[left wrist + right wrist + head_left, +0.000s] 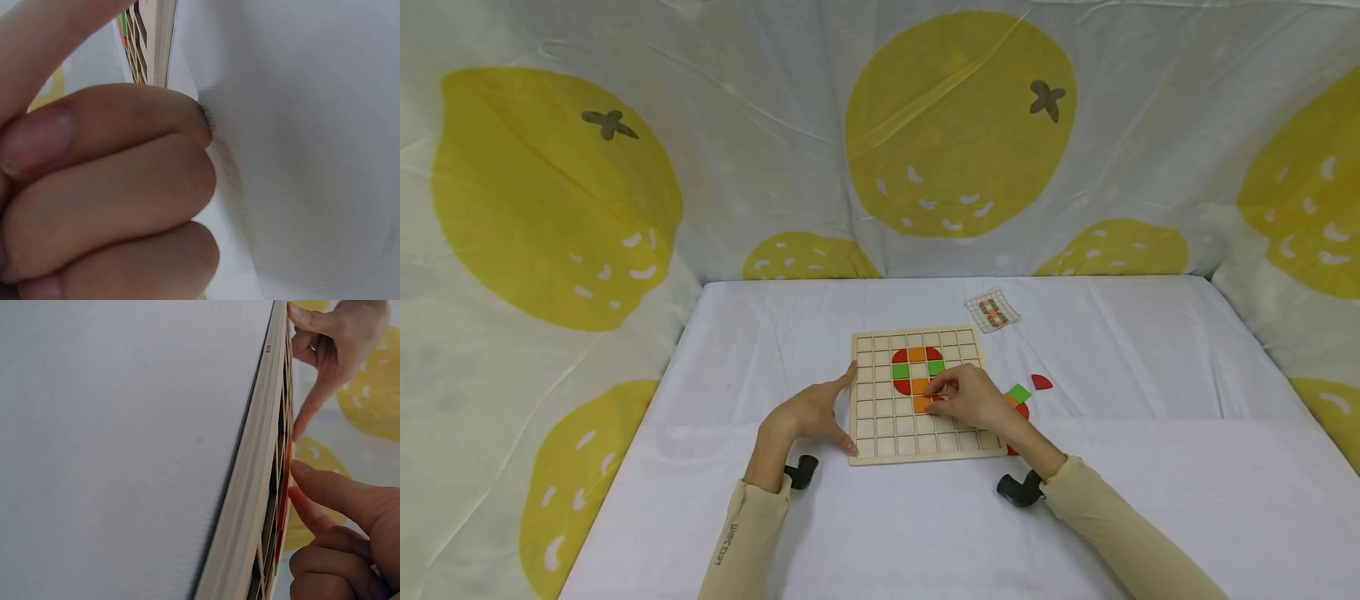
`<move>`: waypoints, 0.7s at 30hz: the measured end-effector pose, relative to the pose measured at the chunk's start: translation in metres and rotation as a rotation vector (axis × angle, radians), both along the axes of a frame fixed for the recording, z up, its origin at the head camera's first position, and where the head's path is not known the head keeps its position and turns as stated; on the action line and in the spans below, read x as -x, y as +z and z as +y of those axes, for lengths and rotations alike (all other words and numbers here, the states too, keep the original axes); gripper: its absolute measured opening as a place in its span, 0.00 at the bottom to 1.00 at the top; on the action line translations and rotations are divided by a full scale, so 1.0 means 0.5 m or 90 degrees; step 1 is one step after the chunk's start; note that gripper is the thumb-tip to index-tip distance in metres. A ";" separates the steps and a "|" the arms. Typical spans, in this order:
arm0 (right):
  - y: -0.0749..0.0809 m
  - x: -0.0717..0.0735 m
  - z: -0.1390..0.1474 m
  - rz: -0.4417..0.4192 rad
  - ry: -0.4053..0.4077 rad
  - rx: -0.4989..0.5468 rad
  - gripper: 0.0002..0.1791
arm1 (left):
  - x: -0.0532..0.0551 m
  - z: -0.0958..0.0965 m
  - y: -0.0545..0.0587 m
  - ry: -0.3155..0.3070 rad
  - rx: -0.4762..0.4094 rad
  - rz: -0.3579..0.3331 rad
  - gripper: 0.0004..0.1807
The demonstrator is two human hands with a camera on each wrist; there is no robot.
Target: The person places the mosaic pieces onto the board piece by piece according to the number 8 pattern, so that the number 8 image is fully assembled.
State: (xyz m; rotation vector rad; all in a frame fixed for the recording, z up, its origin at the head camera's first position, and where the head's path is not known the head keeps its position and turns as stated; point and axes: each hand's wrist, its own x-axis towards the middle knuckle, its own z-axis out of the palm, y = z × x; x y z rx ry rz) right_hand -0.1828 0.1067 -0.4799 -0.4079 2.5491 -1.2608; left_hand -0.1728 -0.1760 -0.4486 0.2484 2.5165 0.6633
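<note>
A wooden grid board [876, 408] lies on the table with red quarter-circle, orange square and green square tiles set in its cells. My right hand [966, 396] reaches over its right side, thumb and index fingertip at the right side of the lower orange square tile [921, 405], pinching it at the cell. A red piece [937, 398] shows partly between these fingers. In the right wrist view, that thumb [325, 487] and index finger sit right at the board's face. My left hand [808, 412] spreads thumb and index finger along the board's left edge; its other fingers [112, 187] are curled.
Loose tiles lie right of the board: a red quarter-circle [1041, 382], a green square [1018, 393] and several pieces partly behind the right wrist. A small pattern card [992, 311] lies beyond the board. A lemon-print cloth [760, 167] hangs behind the table.
</note>
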 end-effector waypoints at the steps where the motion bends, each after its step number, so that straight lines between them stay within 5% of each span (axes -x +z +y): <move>1: 0.001 -0.001 0.002 -0.002 -0.001 0.001 0.09 | 0.000 0.000 0.000 0.001 0.000 -0.001 0.77; 11: 0.020 -0.010 0.095 -0.026 -0.067 0.005 0.10 | 0.001 0.000 0.001 -0.006 -0.009 -0.001 0.77; 21: 0.023 -0.022 0.220 0.010 -0.157 -0.040 0.14 | 0.000 0.000 0.002 -0.010 -0.009 -0.001 0.77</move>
